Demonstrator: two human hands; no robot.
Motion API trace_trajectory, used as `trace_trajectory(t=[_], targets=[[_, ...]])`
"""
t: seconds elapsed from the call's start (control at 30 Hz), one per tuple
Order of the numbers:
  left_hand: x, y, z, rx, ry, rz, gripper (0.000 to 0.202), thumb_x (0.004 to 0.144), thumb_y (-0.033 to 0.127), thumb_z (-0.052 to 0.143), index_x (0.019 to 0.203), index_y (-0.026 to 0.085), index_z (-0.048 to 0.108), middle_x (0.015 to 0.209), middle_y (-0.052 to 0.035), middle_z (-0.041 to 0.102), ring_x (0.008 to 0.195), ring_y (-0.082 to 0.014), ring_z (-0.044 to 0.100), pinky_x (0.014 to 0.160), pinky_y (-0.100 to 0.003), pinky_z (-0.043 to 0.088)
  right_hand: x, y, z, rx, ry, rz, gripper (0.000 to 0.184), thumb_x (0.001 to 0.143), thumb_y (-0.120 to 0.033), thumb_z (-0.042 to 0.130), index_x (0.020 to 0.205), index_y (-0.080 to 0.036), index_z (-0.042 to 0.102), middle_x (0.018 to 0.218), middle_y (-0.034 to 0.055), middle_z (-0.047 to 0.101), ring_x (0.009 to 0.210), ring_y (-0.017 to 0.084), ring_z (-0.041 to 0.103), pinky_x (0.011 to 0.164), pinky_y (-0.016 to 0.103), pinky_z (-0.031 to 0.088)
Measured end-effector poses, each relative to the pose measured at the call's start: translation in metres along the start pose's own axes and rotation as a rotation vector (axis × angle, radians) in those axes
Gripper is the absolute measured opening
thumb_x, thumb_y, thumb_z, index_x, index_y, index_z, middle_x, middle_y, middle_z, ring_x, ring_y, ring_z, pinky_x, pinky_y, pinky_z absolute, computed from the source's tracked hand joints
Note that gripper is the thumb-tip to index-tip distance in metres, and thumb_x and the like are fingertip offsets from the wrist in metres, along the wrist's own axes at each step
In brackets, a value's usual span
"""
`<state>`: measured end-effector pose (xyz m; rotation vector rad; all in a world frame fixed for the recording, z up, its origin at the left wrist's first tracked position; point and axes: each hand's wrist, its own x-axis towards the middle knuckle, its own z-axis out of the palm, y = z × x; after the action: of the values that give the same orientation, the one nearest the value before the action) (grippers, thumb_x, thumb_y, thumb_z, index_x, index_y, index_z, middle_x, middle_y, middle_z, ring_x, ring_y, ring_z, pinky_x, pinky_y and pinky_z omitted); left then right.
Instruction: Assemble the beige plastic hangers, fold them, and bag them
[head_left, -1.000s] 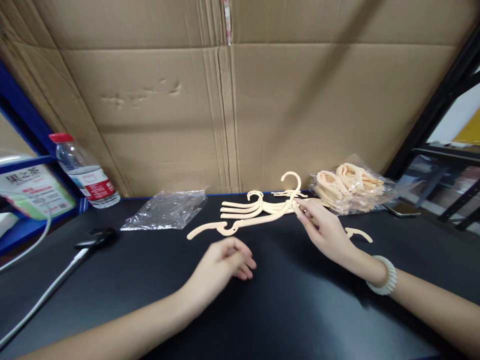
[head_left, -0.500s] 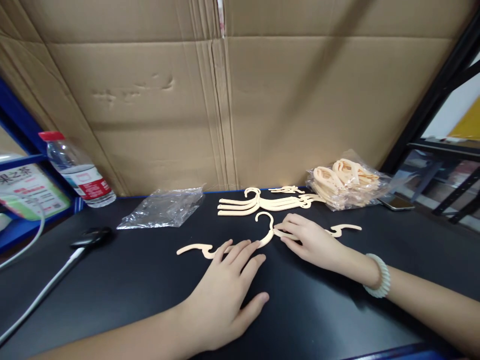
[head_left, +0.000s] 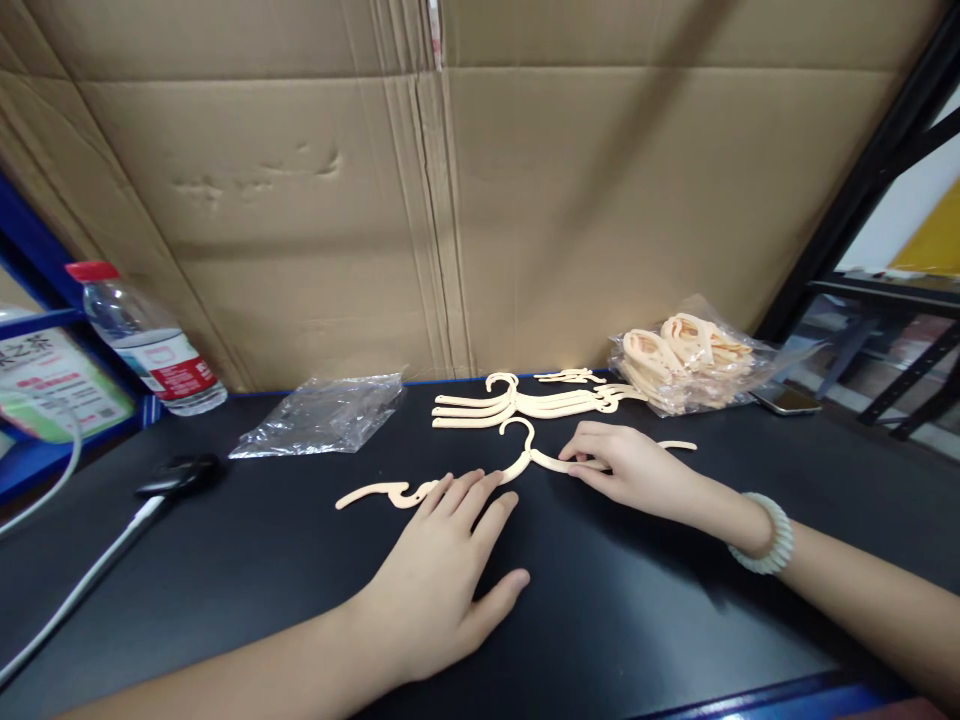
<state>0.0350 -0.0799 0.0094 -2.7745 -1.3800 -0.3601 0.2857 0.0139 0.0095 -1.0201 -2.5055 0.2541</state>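
A cream clothes hanger [head_left: 516, 466] lies spread on the black tabletop [head_left: 600, 610], its hook pointing away from me and curling left. Over its left arm rests my left hand [head_left: 457, 560], fingers spread and fingertips touching it. My right hand [head_left: 619, 460] pinches the right arm between thumb and fingers, a little out from the middle joint. Parts of both hanger arms are hidden under my hands. Just beyond lies a stack of similar cream hanger pieces [head_left: 555, 405], with a few thin cream strips [head_left: 570, 376] behind it.
A clear bag of cream hanger parts [head_left: 682, 360] sits back right, beside a phone [head_left: 787, 399]. At left are a crumpled clear plastic bag [head_left: 322, 415], a red-capped bottle [head_left: 157, 350] and a black device [head_left: 180, 475] on a white cable. Cardboard [head_left: 300, 230] stands behind the table.
My right hand has shifted outward along the hanger's right arm, away from the joint. The hanger's hook has moved slightly left and away. My left hand stays spread on the left arm.
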Motion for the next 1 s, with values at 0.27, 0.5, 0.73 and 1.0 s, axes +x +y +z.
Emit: trace_trajectory(t=[0.27,0.5,0.73,1.0], targets=[[0.002,-0.003,-0.001,0.046,0.014,-0.013,0.048,0.088,0.04,0.051,0.131,0.017,0.052,0.141,-0.0168,0.048,0.128,-0.0386,0.043,0.103,-0.062,0.035,0.001,0.004,0.007,0.027,0.044,-0.018,0.012,0.088,-0.019,0.057,0.092,-0.019,0.068,0.087,0.0035,0.061,0.074,0.014,0.058,0.065,0.024,0.045],[0.002,-0.003,-0.001,0.034,0.024,0.039,0.044,0.089,0.033,0.049,0.131,0.018,0.052,0.14,-0.0151,0.05,0.129,-0.0353,0.044,0.104,-0.057,0.037,0.001,0.007,0.01,0.019,0.085,-0.059,0.013,0.09,-0.02,0.055,0.093,-0.018,0.068,0.089,0.0046,0.062,0.076,0.014,0.059,0.068,0.025,0.047],[0.002,-0.01,0.008,-0.009,0.077,0.051,0.044,0.089,0.033,0.051,0.131,0.02,0.052,0.145,-0.0138,0.044,0.134,-0.0364,0.038,0.105,-0.057,0.037,0.003,0.006,0.012,0.02,0.143,-0.027,0.012,0.089,-0.017,0.056,0.09,-0.017,0.067,0.087,0.0043,0.062,0.076,0.014,0.059,0.07,0.026,0.048],[0.003,-0.009,0.005,-0.133,0.106,0.119,0.039,0.087,0.025,0.053,0.126,0.021,0.055,0.14,-0.0128,0.05,0.131,-0.0332,0.043,0.108,-0.054,0.036,0.007,0.007,0.011,0.134,0.266,-0.023,0.013,0.087,-0.016,0.056,0.079,-0.017,0.067,0.074,0.0019,0.059,0.064,0.012,0.053,0.058,0.023,0.043]])
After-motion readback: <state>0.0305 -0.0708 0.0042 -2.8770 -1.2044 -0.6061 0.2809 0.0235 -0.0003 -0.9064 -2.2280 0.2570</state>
